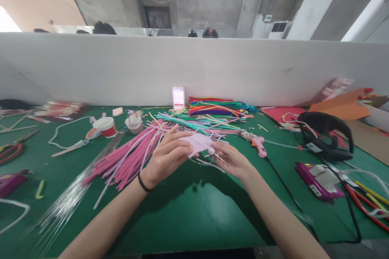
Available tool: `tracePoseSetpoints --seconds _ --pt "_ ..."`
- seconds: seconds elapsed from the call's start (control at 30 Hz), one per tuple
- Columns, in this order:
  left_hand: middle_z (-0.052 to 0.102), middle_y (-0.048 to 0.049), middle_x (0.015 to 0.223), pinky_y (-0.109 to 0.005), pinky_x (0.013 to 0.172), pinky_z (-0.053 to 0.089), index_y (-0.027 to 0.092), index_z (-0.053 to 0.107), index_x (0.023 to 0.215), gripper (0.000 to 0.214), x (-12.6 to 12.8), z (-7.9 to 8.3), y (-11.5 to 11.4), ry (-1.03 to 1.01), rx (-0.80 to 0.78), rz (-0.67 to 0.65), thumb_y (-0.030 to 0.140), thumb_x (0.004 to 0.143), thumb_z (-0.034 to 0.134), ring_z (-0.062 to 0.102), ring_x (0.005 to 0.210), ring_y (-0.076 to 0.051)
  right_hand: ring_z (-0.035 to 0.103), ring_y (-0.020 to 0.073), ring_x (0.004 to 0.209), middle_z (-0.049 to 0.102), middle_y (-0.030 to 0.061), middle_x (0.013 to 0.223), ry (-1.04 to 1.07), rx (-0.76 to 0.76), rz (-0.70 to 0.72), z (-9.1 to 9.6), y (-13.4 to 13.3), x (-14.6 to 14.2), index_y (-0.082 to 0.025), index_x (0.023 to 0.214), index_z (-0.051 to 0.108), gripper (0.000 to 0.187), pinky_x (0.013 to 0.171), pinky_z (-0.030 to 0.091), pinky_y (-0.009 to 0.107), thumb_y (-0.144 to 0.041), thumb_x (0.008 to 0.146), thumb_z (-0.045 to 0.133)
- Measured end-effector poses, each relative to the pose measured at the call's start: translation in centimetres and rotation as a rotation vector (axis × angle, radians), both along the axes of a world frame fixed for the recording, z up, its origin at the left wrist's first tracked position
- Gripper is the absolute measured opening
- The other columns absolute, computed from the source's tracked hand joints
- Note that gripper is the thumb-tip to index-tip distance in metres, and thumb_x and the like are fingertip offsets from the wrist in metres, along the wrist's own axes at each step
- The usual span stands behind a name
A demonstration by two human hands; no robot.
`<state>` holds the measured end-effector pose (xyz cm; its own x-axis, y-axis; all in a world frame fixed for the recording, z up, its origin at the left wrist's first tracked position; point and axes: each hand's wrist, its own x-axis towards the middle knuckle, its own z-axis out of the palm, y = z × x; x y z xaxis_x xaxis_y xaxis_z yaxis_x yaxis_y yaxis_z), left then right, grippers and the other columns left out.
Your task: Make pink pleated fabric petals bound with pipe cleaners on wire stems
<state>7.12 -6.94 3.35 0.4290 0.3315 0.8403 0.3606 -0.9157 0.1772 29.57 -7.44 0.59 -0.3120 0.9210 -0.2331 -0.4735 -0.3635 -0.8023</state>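
Observation:
My left hand (166, 154) and my right hand (231, 161) meet above the green table (194, 210), both closed on a small pale pink fuzzy piece (199, 143) made of bent pipe cleaner. The left fingers pinch its left side; the right fingers grip its right end, where thin white stems stick out. A black band circles my left wrist. Just behind and left of the hands lies a heap of pink pipe cleaners (127, 161).
Multicoloured pipe cleaners (212, 110) are piled at the back by a white partition. A pink glue gun (258, 145), a red-and-white cup (105, 126), a small bowl (133, 123), scissors (73, 146), silver wires (67, 200), a black headset (328, 135) and a purple device (317, 176) lie around.

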Motion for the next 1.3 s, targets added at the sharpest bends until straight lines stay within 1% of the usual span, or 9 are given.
tracePoseSetpoints --seconds 0.07,0.13,0.17,0.23,0.33,0.47,0.57,0.73,1.3 --pt "0.066 -0.003 0.112 -0.05 0.109 0.034 0.027 0.061 0.102 0.024 0.1 -0.6 0.3 -0.058 -0.072 0.098 0.026 0.08 0.069 0.053 0.121 -0.025 0.066 0.0102 0.069 0.066 -0.0018 0.075 0.02 0.123 -0.177 -0.1 0.7 -0.2 -0.02 0.086 0.06 0.027 0.053 0.053 0.014 -0.023 0.068 0.079" --pt "0.056 -0.0085 0.129 -0.049 0.106 0.038 0.025 0.056 0.115 0.036 0.3 -1.4 0.9 -0.188 -0.223 0.2 0.031 0.081 0.067 0.048 0.126 -0.026 0.067 0.0107 0.072 0.066 -0.0027 0.074 0.03 0.229 -0.306 -0.3 1.2 -0.5 -0.021 0.083 0.059 0.028 0.057 0.054 0.014 -0.025 0.066 0.081" --pt "0.056 -0.0101 0.129 -0.047 0.103 0.041 0.023 0.054 0.117 0.037 0.4 -1.8 1.2 -0.249 -0.333 0.206 0.033 0.083 0.065 0.05 0.123 -0.026 0.067 0.0111 0.073 0.067 -0.0019 0.075 0.028 0.264 -0.358 -0.4 1.4 -0.6 -0.02 0.082 0.059 0.028 0.059 0.055 0.015 -0.027 0.066 0.081" --pt "0.063 -0.0101 0.116 -0.042 0.095 0.048 0.02 0.057 0.112 0.03 0.5 -2.5 1.6 -0.332 -0.578 0.131 0.036 0.087 0.058 0.059 0.11 -0.023 0.068 0.0119 0.074 0.07 0.0004 0.078 0.014 0.29 -0.433 -0.6 1.4 -0.8 -0.019 0.08 0.06 0.029 0.062 0.056 0.017 -0.03 0.065 0.082" --pt "0.068 -0.0084 0.103 -0.037 0.088 0.051 0.018 0.063 0.102 0.029 0.6 -2.9 1.7 -0.402 -0.851 -0.011 0.041 0.089 0.053 0.064 0.099 -0.022 0.068 0.0124 0.074 0.071 0.0014 0.079 0.0 0.28 -0.45 -0.9 0.9 -0.9 -0.018 0.082 0.061 0.032 0.062 0.057 0.017 -0.031 0.063 0.083" --pt "0.068 -0.0089 0.108 -0.036 0.085 0.051 0.018 0.064 0.104 0.035 1.2 -2.5 1.2 -0.511 -1.046 -0.129 0.044 0.081 0.063 0.062 0.104 -0.025 0.067 0.0116 0.065 0.07 0.0007 0.074 -0.048 0.269 -0.381 -1.3 0.4 -1.1 -0.018 0.086 0.062 0.034 0.06 0.056 0.019 -0.032 0.063 0.083" --pt "0.069 -0.0083 0.1 -0.033 0.079 0.052 0.016 0.065 0.097 0.032 1.6 -2.3 1.0 -0.574 -1.164 -0.182 0.042 0.077 0.068 0.065 0.094 -0.023 0.065 0.0114 0.062 0.07 -0.0001 0.073 -0.082 0.285 -0.334 -1.6 0.3 -1.5 -0.019 0.086 0.061 0.033 0.059 0.055 0.021 -0.034 0.065 0.081" --pt "0.068 -0.0023 0.078 -0.026 0.069 0.05 0.017 0.065 0.078 0.026 1.6 -2.6 1.0 -0.712 -1.194 -0.138 0.041 0.071 0.074 0.064 0.077 -0.016 0.067 0.0132 0.067 0.071 0.0003 0.074 -0.152 0.321 -0.258 -1.9 -0.2 -2.2 -0.019 0.091 0.059 0.036 0.063 0.054 0.022 -0.038 0.067 0.079" --pt "0.066 -0.002 0.075 -0.022 0.061 0.047 0.016 0.067 0.079 0.026 0.9 -2.8 1.3 -0.752 -1.191 -0.085 0.04 0.072 0.073 0.062 0.073 -0.014 0.067 0.0121 0.059 0.073 0.0024 0.071 -0.149 0.336 -0.226 -2.2 -0.5 -2.1 -0.017 0.086 0.06 0.031 0.062 0.055 0.024 -0.036 0.069 0.078"
